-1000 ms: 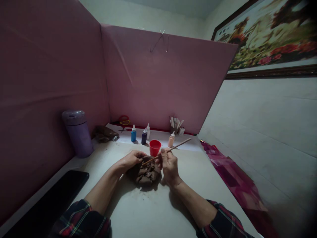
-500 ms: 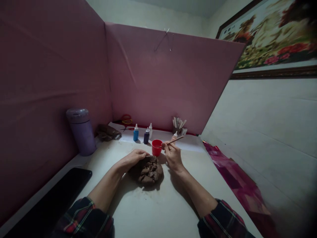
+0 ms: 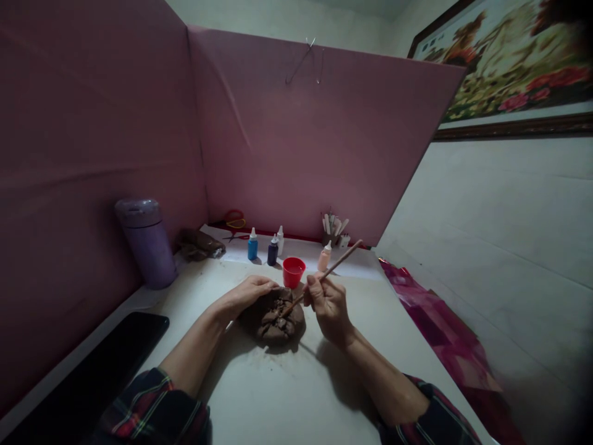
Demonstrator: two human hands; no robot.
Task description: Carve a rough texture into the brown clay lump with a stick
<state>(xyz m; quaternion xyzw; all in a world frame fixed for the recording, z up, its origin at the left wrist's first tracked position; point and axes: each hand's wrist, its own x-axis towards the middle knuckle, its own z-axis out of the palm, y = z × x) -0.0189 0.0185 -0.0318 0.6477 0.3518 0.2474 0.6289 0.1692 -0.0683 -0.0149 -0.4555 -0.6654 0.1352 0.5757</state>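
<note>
A rough lump of brown clay rests on the white table, its top broken into folds and small pieces. My left hand is closed on the clay's far left edge, the thumb and fingers bent over it. In my right hand a slim wooden paintbrush is pinched and slants down to the left. Its lower end touches the middle of the clay; the tip is too small to make out. Just beyond the clay stands a red cup, close to my right fingertips.
Behind the cup stand blue, dark, white and peach bottles. Further back are scissors and a holder of tools. At left are a purple tumbler, a wrapped brown lump and a black slab.
My right hand has drawn the paintbrush from the red cup down to the clay, and the brush now stands steeper. The left hand keeps its place on the clay.
</note>
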